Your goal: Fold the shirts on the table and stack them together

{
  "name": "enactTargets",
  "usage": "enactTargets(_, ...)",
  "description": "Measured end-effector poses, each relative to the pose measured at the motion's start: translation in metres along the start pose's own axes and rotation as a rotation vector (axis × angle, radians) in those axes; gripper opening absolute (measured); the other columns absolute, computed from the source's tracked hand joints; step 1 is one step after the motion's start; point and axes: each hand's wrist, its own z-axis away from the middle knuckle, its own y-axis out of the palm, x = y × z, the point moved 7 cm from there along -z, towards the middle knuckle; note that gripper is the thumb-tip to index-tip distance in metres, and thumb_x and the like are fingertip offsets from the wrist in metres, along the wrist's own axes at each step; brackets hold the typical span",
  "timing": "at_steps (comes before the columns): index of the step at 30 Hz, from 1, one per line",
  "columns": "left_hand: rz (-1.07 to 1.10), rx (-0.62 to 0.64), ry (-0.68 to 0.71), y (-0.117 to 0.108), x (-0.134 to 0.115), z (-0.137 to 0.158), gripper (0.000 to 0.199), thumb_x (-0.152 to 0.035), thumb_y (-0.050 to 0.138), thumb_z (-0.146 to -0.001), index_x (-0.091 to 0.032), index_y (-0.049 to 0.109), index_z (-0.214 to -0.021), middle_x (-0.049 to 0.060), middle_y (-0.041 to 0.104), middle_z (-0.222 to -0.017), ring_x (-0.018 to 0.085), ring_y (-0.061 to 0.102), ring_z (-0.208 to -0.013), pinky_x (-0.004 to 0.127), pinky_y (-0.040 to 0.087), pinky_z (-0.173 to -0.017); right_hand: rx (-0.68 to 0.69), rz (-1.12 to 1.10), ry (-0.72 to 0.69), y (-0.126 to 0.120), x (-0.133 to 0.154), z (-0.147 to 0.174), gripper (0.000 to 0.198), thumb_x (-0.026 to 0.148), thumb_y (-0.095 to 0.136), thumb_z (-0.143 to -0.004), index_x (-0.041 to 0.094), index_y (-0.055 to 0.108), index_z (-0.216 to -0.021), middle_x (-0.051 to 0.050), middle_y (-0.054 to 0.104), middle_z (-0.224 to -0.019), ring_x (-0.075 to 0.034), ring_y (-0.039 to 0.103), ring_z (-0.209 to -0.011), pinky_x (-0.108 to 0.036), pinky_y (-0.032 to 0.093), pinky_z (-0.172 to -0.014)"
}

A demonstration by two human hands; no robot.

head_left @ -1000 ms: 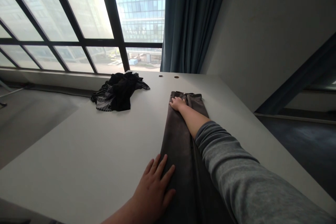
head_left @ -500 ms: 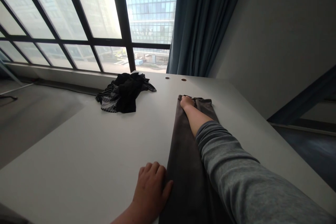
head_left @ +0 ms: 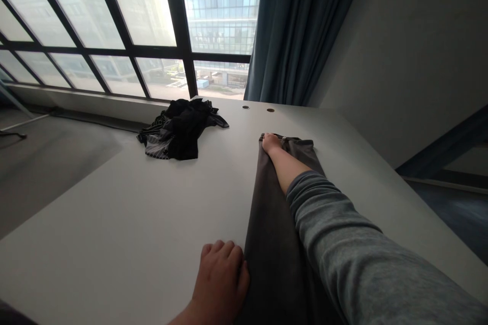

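A pair of dark grey trousers (head_left: 263, 228) lies lengthwise on the white table (head_left: 152, 223), waistband at the far end. My right hand (head_left: 271, 142) is closed on the left corner of that waistband, its arm stretched over the cloth. Beside the near left edge of the trousers, my left hand (head_left: 223, 277) has its fingers curled and its thumb drawn in, closed on the edge of the fabric. The near end of the trousers runs out of view, and my right sleeve covers part of their right side.
A crumpled heap of black clothing (head_left: 183, 132) with striped parts rests at the table's far left. Two round holes (head_left: 270, 110) are set in the tabletop near the back. Beyond stand a window (head_left: 152, 76) and a blue curtain (head_left: 290, 35); a wall rises at right.
My left thumb has drawn in toward the fingers, closing on the trouser edge. My right hand stays at the waistband. The view has tilted slightly downward.
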Motion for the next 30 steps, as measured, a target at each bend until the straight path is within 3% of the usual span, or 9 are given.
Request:
enactTargets(4, 0.016, 0.002, 0.020, 0.001, -0.001, 0.000, 0.020, -0.018, 0.054, -0.097, -0.022, 0.062, -0.079, 0.003, 0.067, -0.082, 0.023, 0.060, -0.081, 0.042, 0.036, -0.079, -0.016, 0.006, -0.011, -0.003, -0.003, -0.004, 0.044, 0.026, 0.038, -0.105, 0.021, 0.063, -0.140, -0.018, 0.056, -0.145, -0.033, 0.056, -0.127, -0.045, 0.046, -0.107)
enactTargets(8, 0.047, 0.007, 0.032, 0.001, -0.002, 0.001, 0.018, -0.020, 0.055, -0.097, -0.022, 0.063, -0.081, 0.003, 0.067, -0.085, 0.024, 0.060, -0.083, 0.042, 0.039, -0.080, 0.026, 0.017, -0.031, -0.003, -0.006, -0.005, 0.045, 0.026, 0.040, -0.104, 0.024, 0.068, -0.139, -0.017, 0.060, -0.142, -0.034, 0.053, -0.130, -0.048, 0.045, -0.110)
enactTargets(11, 0.094, 0.001, 0.084, -0.003, -0.006, 0.002, 0.011, -0.018, 0.057, -0.094, -0.023, 0.066, -0.091, 0.005, 0.070, -0.096, 0.025, 0.063, -0.090, 0.042, 0.044, -0.083, 0.024, 0.024, -0.022, 0.001, -0.007, -0.003, 0.047, 0.032, 0.038, -0.105, 0.026, 0.066, -0.142, -0.016, 0.053, -0.152, -0.037, 0.048, -0.137, -0.054, 0.041, -0.114)
enactTargets(15, 0.116, 0.015, 0.318, -0.007, -0.021, 0.004, 0.037, -0.020, 0.057, -0.097, -0.026, 0.063, -0.133, 0.008, 0.067, -0.138, 0.026, 0.061, -0.125, 0.042, 0.046, -0.103, 0.028, 0.022, -0.016, 0.005, -0.003, 0.000, 0.053, 0.039, 0.037, -0.105, 0.026, 0.059, -0.151, -0.016, 0.042, -0.163, -0.040, 0.045, -0.142, -0.062, 0.038, -0.115)
enactTargets(19, 0.011, 0.172, 0.559, 0.008, -0.033, 0.015, 0.057, -0.036, 0.058, -0.102, -0.028, 0.045, -0.157, 0.005, 0.049, -0.163, 0.028, 0.045, -0.149, 0.045, 0.038, -0.119, -0.020, 0.016, -0.113, -0.015, -0.003, 0.013, 0.057, 0.036, 0.040, -0.105, 0.016, 0.050, -0.157, -0.019, 0.039, -0.165, -0.036, 0.043, -0.145, -0.050, 0.036, -0.120)
enactTargets(24, -0.100, 0.250, 0.567, 0.022, -0.030, 0.023, 0.066, -0.037, 0.059, -0.102, -0.024, 0.037, -0.163, 0.007, 0.039, -0.170, 0.031, 0.037, -0.155, 0.056, 0.027, -0.126, -0.040, 0.045, -0.241, -0.057, -0.048, 0.068, 0.047, 0.030, 0.054, -0.099, 0.018, 0.064, -0.143, -0.016, 0.059, -0.148, -0.033, 0.049, -0.138, -0.042, 0.035, -0.120)
enactTargets(27, -0.093, 0.211, 0.527, 0.015, -0.037, 0.023, 0.055, -0.040, 0.059, -0.102, -0.026, 0.049, -0.155, 0.008, 0.050, -0.163, 0.032, 0.044, -0.148, 0.058, 0.031, -0.121, 0.035, 0.081, -0.203, -0.069, -0.085, 0.108, 0.034, 0.036, 0.059, -0.098, 0.019, 0.076, -0.120, -0.014, 0.071, -0.130, -0.029, 0.062, -0.122, -0.036, 0.045, -0.107)
enactTargets(30, -0.073, 0.190, 0.530, 0.004, -0.059, 0.022, 0.040, -0.039, 0.058, -0.104, -0.029, 0.061, -0.142, 0.008, 0.065, -0.143, 0.030, 0.057, -0.127, 0.051, 0.040, -0.106, 0.069, 0.085, -0.099, -0.071, -0.106, 0.130, 0.032, 0.044, 0.061, -0.097, 0.020, 0.078, -0.109, -0.011, 0.077, -0.115, -0.026, 0.069, -0.106, -0.031, 0.051, -0.095)
